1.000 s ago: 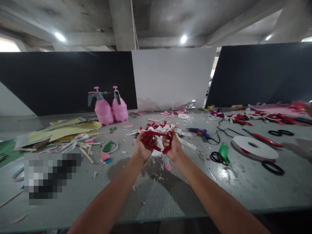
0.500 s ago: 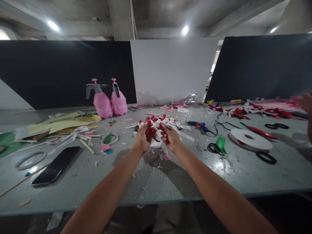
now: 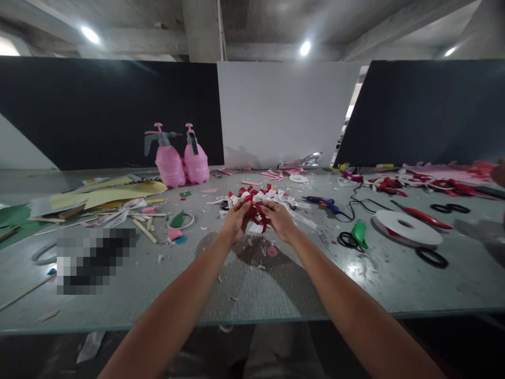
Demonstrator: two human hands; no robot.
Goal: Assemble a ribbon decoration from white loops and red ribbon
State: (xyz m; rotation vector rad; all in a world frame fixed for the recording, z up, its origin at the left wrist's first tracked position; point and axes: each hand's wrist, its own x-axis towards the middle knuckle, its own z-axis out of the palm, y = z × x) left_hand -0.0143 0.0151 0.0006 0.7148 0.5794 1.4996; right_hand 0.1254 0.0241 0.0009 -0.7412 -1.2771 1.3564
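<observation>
Near the middle of the table, my left hand [image 3: 235, 220] pinches a red ribbon [image 3: 258, 215] from its left side. My right hand [image 3: 278, 218] has its fingers closed on the same ribbon from the right, a short way off. Loops of the ribbon hang between the two hands. Behind and beneath them lies a pile of white and red ribbon pieces [image 3: 290, 202], partly hidden by my fingers. A round pink scrap [image 3: 272, 251] rests on the table in front of the hands.
Two pink spray bottles [image 3: 170, 166] stand back left. A blue glue gun [image 3: 321, 201], a white spool [image 3: 408, 227] and green-handled scissors [image 3: 359, 234] lie right. Yellow sheets [image 3: 124, 195] and sticks are left. Part of another person's hand [image 3: 499, 173] shows at the right edge.
My hands have come slightly closer together, and the red ribbon now shows as loops between them. The other person's hand at the right edge has moved mostly out of view.
</observation>
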